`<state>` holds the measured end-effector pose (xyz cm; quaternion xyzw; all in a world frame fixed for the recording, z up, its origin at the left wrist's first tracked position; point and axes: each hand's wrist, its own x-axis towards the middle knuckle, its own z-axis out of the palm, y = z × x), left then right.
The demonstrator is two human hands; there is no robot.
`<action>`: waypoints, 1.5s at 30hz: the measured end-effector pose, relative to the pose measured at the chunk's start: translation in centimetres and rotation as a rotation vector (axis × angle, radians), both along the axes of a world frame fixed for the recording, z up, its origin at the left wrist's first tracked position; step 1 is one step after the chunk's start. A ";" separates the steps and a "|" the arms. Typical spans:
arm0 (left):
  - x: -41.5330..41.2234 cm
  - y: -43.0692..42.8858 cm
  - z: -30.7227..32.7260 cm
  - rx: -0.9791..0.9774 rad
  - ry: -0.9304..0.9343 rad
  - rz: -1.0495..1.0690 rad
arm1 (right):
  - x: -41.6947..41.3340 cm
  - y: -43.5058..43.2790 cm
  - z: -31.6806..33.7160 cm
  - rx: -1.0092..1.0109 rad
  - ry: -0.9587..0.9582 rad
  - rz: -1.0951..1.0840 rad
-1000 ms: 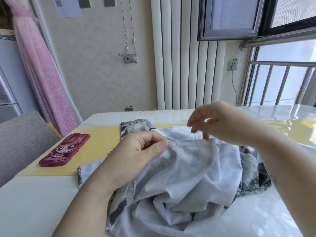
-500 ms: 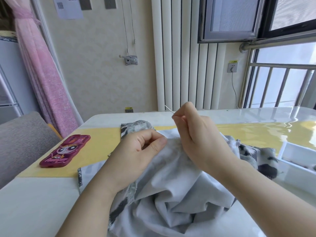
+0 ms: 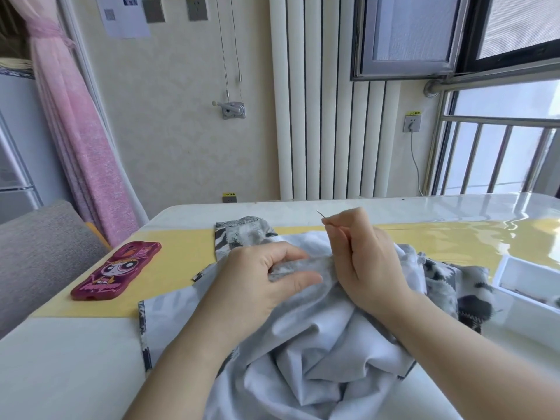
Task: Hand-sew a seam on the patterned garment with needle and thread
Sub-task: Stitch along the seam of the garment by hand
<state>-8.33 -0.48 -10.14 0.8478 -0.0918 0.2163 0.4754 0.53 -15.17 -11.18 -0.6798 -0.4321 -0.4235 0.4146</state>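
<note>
The patterned garment (image 3: 318, 344) lies bunched in a heap on the white table (image 3: 60, 359), its pale inner side turned up and its grey-and-black print showing along the edges. The left hand (image 3: 260, 283) rests on the garment's upper middle, thumb and curled fingers pinching a raised grey fold of the cloth between them. Just right of that fold, the right hand (image 3: 360, 262) sits on the garment with its fingers closed tight, thumb and forefinger gripping the needle (image 3: 320, 214); the bare tip sticks out above the garment's far edge, slanting up and to the left. The thread is too fine to make out. A yellow strip (image 3: 181, 253) runs across the table under the garment's far part. Left of the garment, on that strip and well apart from the cloth, lies a phone (image 3: 116, 271) in a dark pink cartoon case. To the right of the garment, near its printed edge, stands a shallow white tray (image 3: 527, 274).
</note>
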 end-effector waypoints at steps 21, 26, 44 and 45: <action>0.2 0.1 0.1 0.065 -0.256 0.024 | -1.8 -0.5 3.3 -0.351 0.373 0.038; -0.1 0.0 0.1 -0.049 -0.150 -0.030 | -1.7 -0.1 2.8 -0.242 0.370 0.089; 0.4 -0.1 -0.1 -0.166 -0.003 -0.091 | -0.9 -0.4 2.2 -0.147 0.281 0.088; 0.3 -0.1 0.0 -0.165 -0.016 -0.084 | -0.9 -0.4 2.2 -0.155 0.277 0.090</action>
